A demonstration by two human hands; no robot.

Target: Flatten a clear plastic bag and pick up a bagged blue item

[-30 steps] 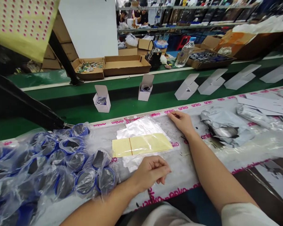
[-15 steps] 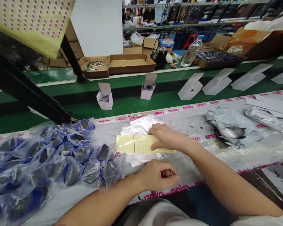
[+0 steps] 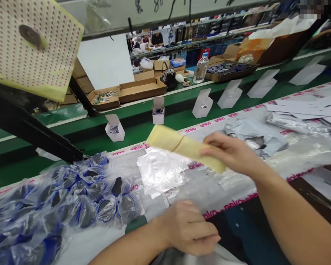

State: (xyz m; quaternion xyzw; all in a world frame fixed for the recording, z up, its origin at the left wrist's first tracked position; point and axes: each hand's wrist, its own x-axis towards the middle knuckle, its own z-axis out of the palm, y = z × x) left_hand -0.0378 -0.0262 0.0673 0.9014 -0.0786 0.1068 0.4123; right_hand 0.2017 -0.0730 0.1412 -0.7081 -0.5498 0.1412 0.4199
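The long worktop point(image 3: 223, 191), covered in grey plastic sheeting with pink lettering along its edges, gives plenty to steer around. Toward its left end crowd dark, blue-rimmed round items in clear plastic bags point(image 3: 63, 200), and the left forearm, lying just beside them, is best kept from brushing that group. A crumpled grey plastic bag point(image 3: 273, 138) lies toward the far edge, just beyond the right hand point(image 3: 201, 147), so the wrist needs a path that does not snag it. Near the middle of the far edge, a loose pile of thin silvery-white sheets point(image 3: 160, 173) lies uneven; lifting well clear before any sideways sweep should keep the top ones from sliding. The flat, pale yellow oblong paper bundle point(image 3: 179, 145) is aslant above the worktop, its left end out toward the far edge, its right end under the right hand. That hand's fingers are clamped on the bundle near the right end, which probably lets the long free part sag or swing; a grip closer to the middle, or a level wrist, would steady it. The left hand point(image 3: 191, 228), by the near edge, has its fingers curled together with nothing visible in them, and could support the free end. The thin brown band point(image 3: 178, 143) across the bundle is best left unstrained.
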